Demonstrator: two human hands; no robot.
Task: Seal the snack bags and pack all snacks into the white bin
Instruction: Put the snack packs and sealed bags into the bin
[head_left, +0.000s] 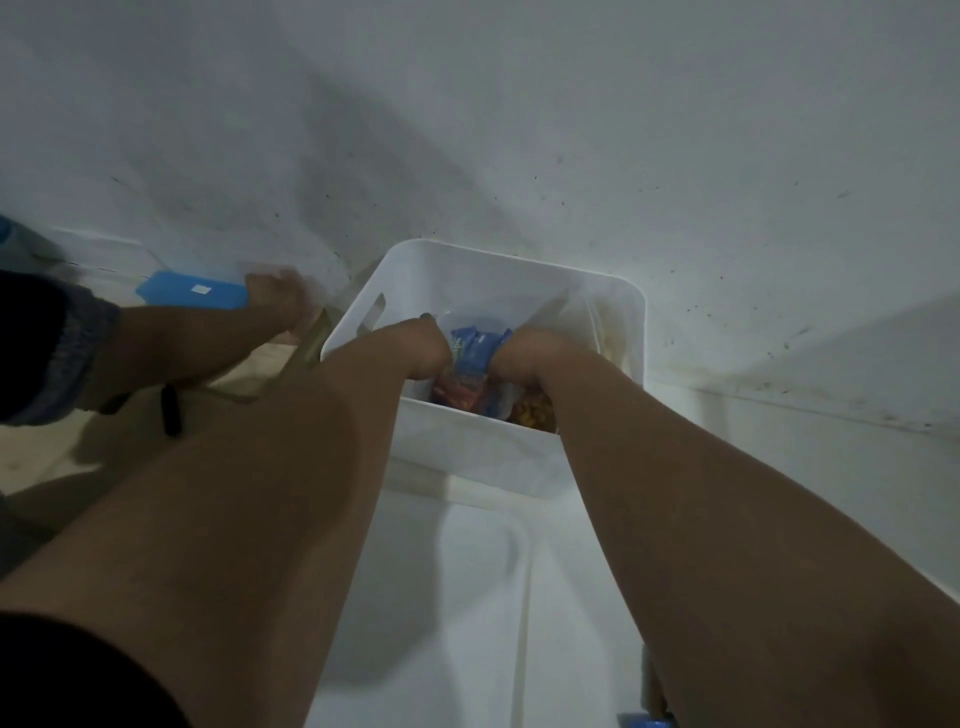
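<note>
Bin: white bin (467, 447) stood at centre, both forearms reaching in over its near wall.
Blue bag: upright inside the bin (471, 347), held between the two hands.
Left hand: (427, 351) fingers curled down on the bag's left side, tips hidden.
Right hand: (519, 354) fingers curled on the bag's right side, tips hidden.
Other contents: red bag (457, 393) and orange snacks (535, 409) lay below the blue bag.
Left of bin: another person's hand (275, 301), blurred, near a blue box (192, 293).
</note>
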